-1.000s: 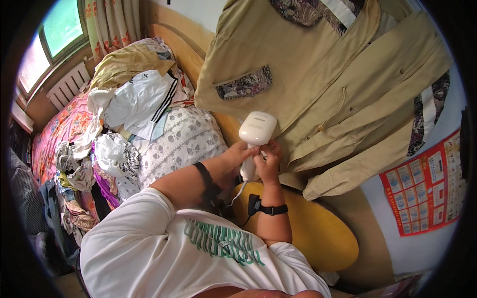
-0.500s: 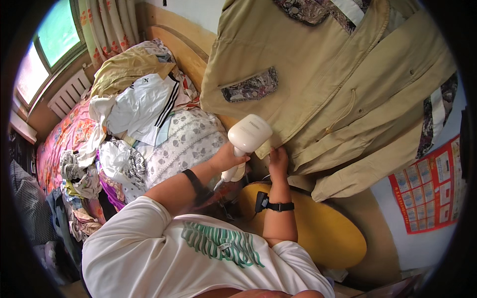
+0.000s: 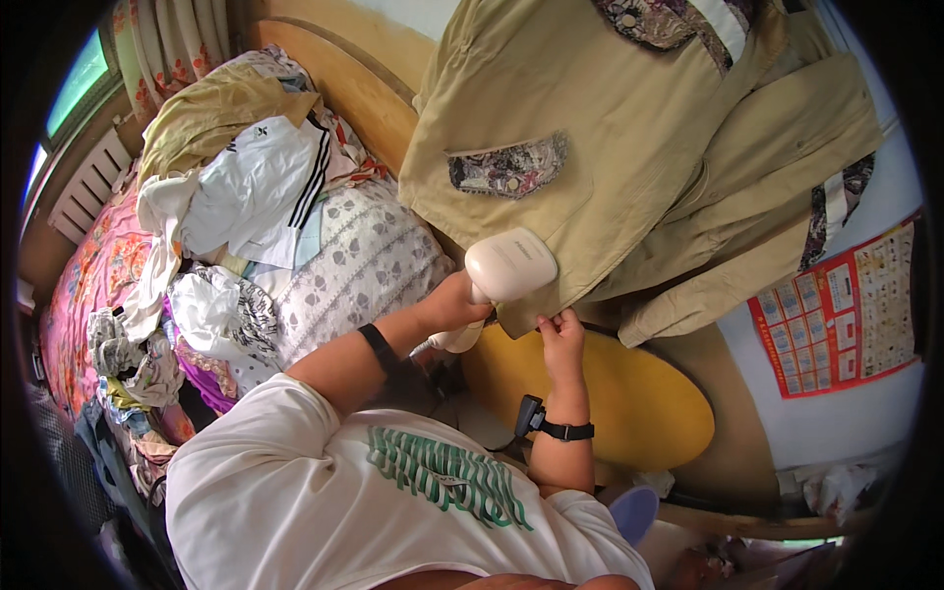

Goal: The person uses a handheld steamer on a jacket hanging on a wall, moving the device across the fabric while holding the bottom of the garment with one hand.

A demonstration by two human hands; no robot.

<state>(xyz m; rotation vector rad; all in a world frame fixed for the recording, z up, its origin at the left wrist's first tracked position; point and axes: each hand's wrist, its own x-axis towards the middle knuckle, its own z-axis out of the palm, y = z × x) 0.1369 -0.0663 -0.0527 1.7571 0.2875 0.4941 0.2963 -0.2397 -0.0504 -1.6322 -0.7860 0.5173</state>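
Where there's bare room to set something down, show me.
The yellow rounded surface looks bare between the right forearm and beige jacket; so does the patterned bedding between the white striped garment and left forearm. Crowded: the pink floral cover, under heaped clothes.

Jacket (image 3: 629,128): tan; pocket flap (image 3: 507,167) thereon, dark mottled pattern. Steamer (image 3: 511,264) at jacket's hem: cream-white. Bedding (image 3: 359,265) left of jacket: white, grey motifs. Board (image 3: 619,403) below jacket: yellow.

They're wearing a white short-sleeved shirt (image 3: 285,492), wavy green print (image 3: 447,480) running across its front, black band (image 3: 377,346) circling the left forearm (image 3: 339,374), dark strap (image 3: 572,431) holding a small black box (image 3: 529,416) on the right.
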